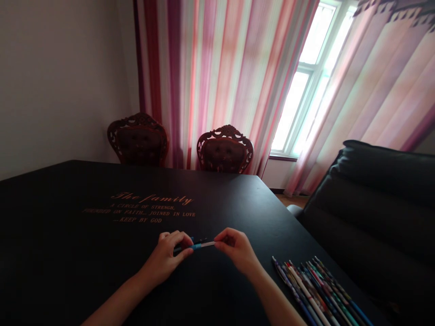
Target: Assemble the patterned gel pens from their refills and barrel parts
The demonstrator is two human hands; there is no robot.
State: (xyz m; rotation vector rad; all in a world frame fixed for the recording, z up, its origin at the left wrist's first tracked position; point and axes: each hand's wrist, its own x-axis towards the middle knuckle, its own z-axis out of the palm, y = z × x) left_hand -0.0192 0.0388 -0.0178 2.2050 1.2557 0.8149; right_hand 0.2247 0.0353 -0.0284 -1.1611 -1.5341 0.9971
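Observation:
Near the middle of the black table [217, 199], my left hand [170, 253] is closed on a blue pen piece [196, 246]. A thin, pale rod [207, 244] extends from it to the right. The fingertips of my right hand [238, 249] pinch the rod's right end. Small dark and blue parts show just behind the pen piece, partly hidden by my left fingers; whether they are held or lie on the table is unclear. Several pens [319, 290] of various colours lie side by side at the lower right, beyond my right forearm.
Two carved chairs [139, 142] [224, 151] stand behind the table's far edge. A black leather seat [377, 208] is at the right, beside the table's edge. Striped curtains [220, 68] and a window [302, 90] are in the background. Gold lettering marks the tabletop.

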